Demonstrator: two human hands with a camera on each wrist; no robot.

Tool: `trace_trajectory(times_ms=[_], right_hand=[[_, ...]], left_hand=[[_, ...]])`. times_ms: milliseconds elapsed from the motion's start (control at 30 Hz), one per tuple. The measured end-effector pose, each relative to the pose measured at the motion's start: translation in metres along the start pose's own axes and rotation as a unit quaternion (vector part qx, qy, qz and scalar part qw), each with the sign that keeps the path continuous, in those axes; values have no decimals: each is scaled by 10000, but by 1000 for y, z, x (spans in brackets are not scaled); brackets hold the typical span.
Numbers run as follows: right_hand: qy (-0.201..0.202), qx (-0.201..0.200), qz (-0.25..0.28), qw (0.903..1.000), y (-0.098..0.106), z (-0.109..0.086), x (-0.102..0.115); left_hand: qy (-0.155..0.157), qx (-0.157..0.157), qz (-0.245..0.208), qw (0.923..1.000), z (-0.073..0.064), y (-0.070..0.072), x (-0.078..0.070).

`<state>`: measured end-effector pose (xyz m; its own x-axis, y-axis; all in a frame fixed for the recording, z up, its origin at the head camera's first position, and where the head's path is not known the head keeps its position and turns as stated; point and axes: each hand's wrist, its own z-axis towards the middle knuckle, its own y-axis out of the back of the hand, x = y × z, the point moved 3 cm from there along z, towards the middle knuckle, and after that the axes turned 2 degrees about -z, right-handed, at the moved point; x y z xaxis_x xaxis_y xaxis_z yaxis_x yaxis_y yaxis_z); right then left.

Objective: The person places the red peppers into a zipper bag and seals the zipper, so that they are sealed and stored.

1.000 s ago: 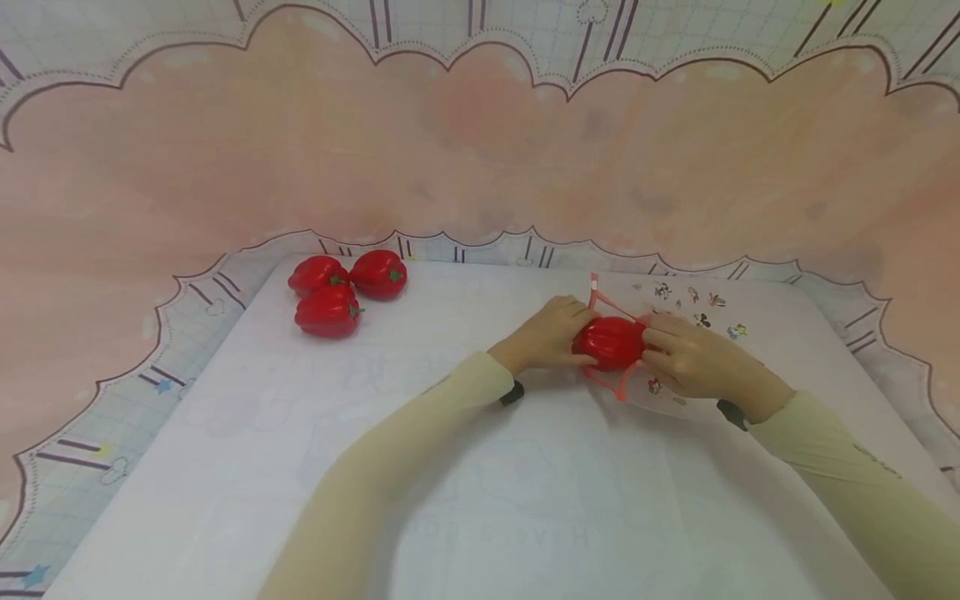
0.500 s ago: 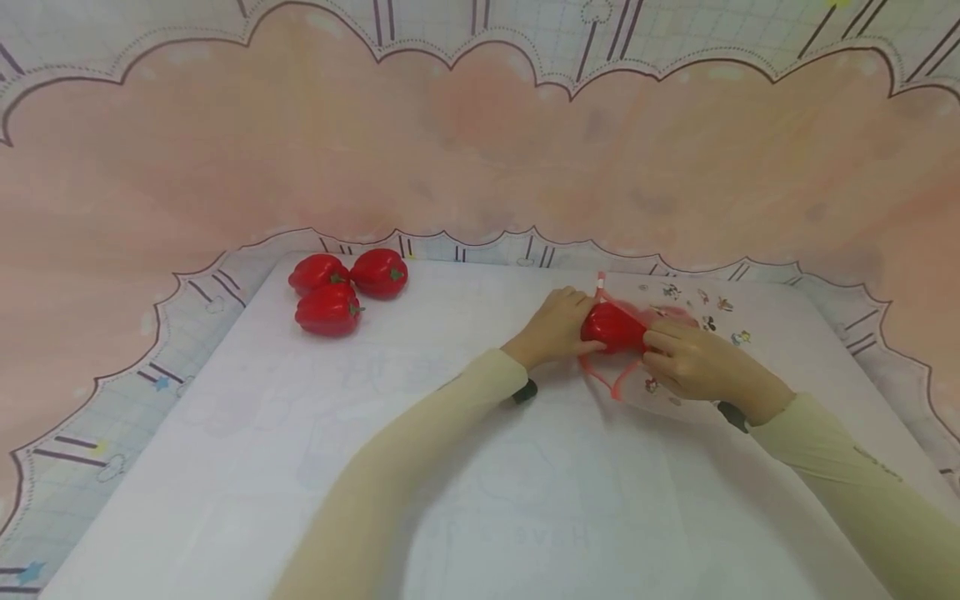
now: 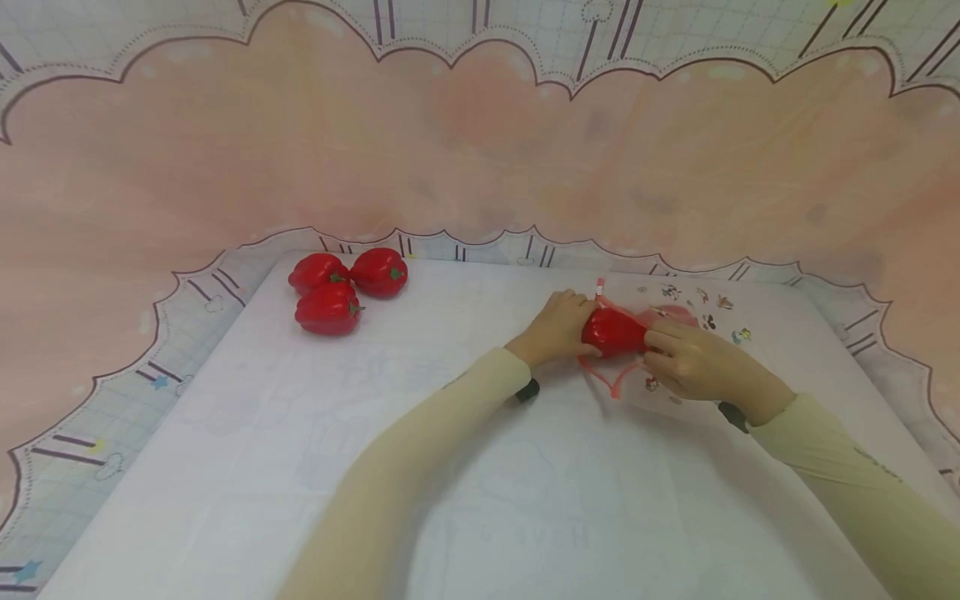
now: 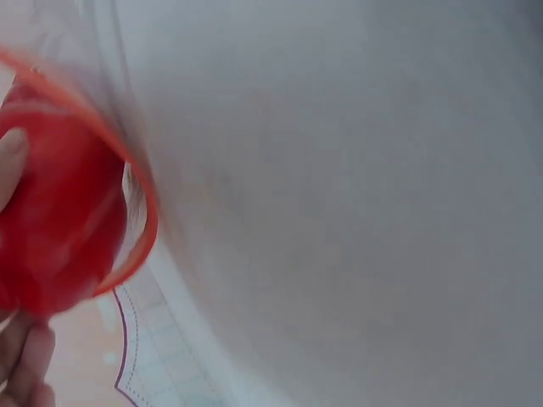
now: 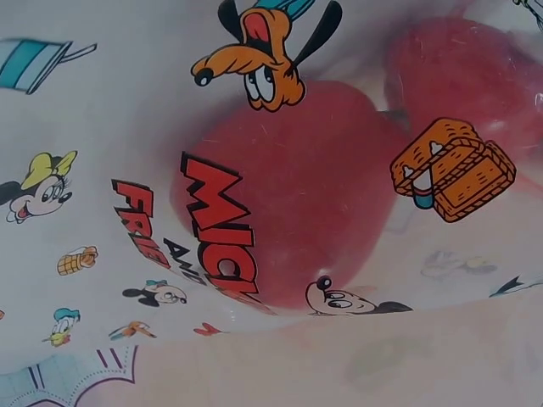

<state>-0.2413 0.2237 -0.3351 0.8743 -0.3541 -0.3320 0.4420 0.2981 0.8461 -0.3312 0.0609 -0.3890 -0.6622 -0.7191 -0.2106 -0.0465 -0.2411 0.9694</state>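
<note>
The left hand (image 3: 553, 328) holds a red pepper (image 3: 613, 332), with the thumb on one side and fingers on the other. The pepper is at the mouth of a see-through bag (image 3: 724, 302) with an orange-red edge (image 4: 153, 203) and cartoon pictures. The right hand (image 3: 693, 358) pinches the bag beside the pepper. Another red pepper (image 3: 679, 315) shows through the bag. Three more peppers (image 3: 327, 311) touch each other on the table's (image 3: 465, 533) far left.

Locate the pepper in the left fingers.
Head view, right of centre: the pepper is at the mouth of the clear bag, between left fingers and right fingers.
</note>
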Motion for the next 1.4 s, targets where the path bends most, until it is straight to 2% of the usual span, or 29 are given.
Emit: trace_trajectory(times_ms=[200,367,567,767,867,1033,1400], right_hand=[[-34,19,6,10000,-1,-2,-1],[-8,15,25,10000,-1,-2,0],[35,-78,48,10000,-1,-2,0],[100,-80,78,9999,0,0,0],[101,-36,56,9999,0,-1,0],[29,-46,31,10000,0,-2,1],[-14,-97,136,9999,-2,-3,0]], left_hand=[[-253,473,-335,9980,0,1,8],[-224,630,-600,9960,-1,2,10],[-267,614,-578,9961,0,3,1],[-104,504,-169,9985,4,-1,-5],[-37,438,-4,9990,4,-1,-3],[2,484,-78,9988,1,-2,5],[-273,579,-57,9979,-10,4,14]])
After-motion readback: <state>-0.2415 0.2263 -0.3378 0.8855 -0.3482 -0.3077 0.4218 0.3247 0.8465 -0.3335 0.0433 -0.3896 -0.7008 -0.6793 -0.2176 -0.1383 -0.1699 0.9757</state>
